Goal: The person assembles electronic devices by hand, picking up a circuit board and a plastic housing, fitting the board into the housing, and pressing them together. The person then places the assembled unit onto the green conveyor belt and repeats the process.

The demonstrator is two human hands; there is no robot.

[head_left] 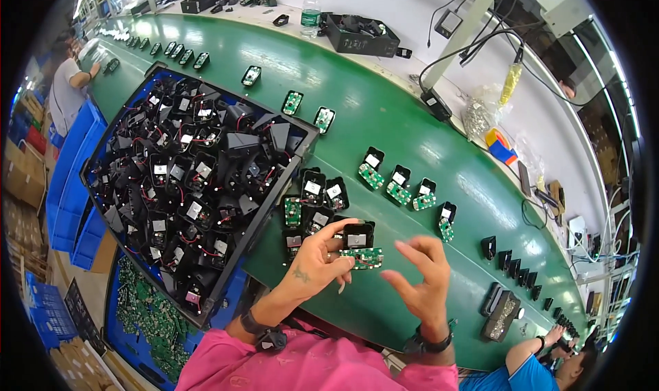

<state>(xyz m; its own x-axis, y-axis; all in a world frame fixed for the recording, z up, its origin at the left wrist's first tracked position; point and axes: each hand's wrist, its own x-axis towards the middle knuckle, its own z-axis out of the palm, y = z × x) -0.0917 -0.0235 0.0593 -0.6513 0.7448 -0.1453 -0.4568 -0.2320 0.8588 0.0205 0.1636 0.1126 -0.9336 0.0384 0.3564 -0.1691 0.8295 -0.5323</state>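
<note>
My left hand (314, 262) grips a small black plastic housing (360, 229) with a pale square part inside, together with a green circuit board (364, 258) at its lower edge. To the right of the board, my right hand (427, 276) is raised with thumb and fingers spread, holding nothing. Several black housings (312, 187) lie close behind my left hand, one with a green board (292, 211) in it. Farther right on the green worktable (412, 288), a row of housings with tilted circuit boards (399, 193) is laid out.
A large black crate (255, 273) piled with wired housings stands at my left, above a blue bin of circuit boards (147, 315). Along the far ledge are a water bottle (311, 13) and a black box (360, 42). Coworkers sit far left and lower right, near a small parts tray (502, 315).
</note>
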